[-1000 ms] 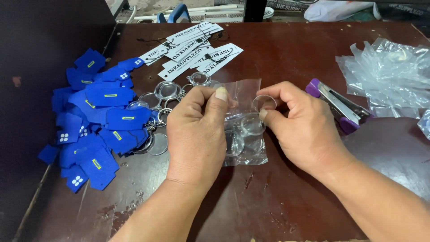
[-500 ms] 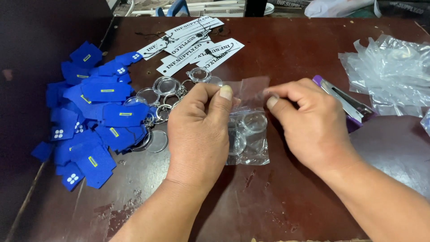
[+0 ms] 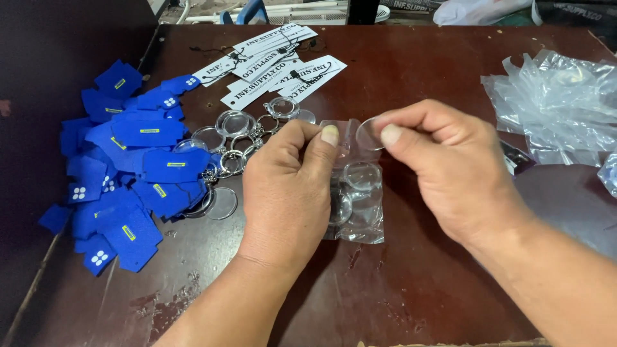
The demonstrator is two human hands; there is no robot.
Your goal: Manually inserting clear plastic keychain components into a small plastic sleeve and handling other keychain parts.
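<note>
the table (image 3: pixel 411 83) carries blue tags (image 3: pixel 128 167) at left and spare bags (image 3: pixel 559 103) at right. the left hand (image 3: pixel 286 193) pinches the small bag (image 3: pixel 357 193) at its mouth, mid-table. the right hand (image 3: pixel 450 173), a moment ago at the bag's mouth, now pinches a clear disc (image 3: pixel 369 133) lifted clear of it.

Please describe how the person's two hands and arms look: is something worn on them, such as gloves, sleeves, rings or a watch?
Both hands are bare, with no gloves. The left hand and the right hand show no rings, and neither wrist carries a watch or band. Both forearms are uncovered as far as the picture reaches, so no sleeve is visible. The fingernails are short and plain, without polish.
</note>
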